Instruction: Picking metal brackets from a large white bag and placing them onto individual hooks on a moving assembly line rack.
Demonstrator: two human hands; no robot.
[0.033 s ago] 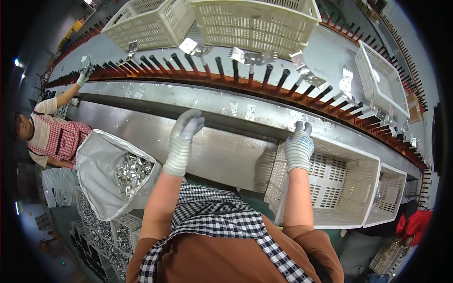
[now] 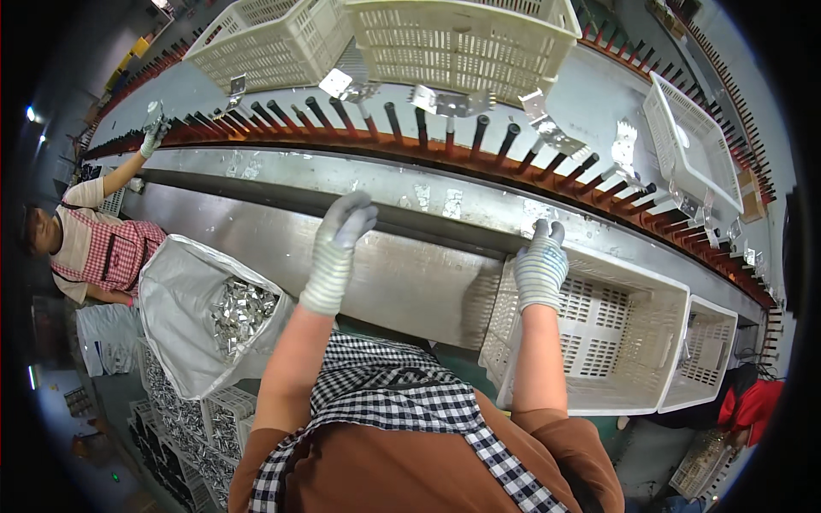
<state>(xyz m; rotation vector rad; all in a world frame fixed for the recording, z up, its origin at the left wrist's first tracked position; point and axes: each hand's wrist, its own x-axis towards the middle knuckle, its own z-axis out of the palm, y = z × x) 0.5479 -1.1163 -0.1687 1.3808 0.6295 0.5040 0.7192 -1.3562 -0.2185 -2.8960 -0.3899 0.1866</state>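
Your left hand, in a grey knit glove, hangs above the long grey sheet-metal bench with its fingers loosely bent and nothing in it. Your right hand, in a striped grey-and-blue glove, rests on the near-left rim of the empty white perforated plastic crate, fingers curled over the edge; how tightly they grip you cannot tell. That crate sits at your right against the bench, with a second white crate just beside it. At your lower left stands an open grey sack of shiny metal brackets. Beyond the bench, a curved row of dark pegs on a red rail carries bent metal brackets. A co-worker's gloved hand reaches to the rail at far left.
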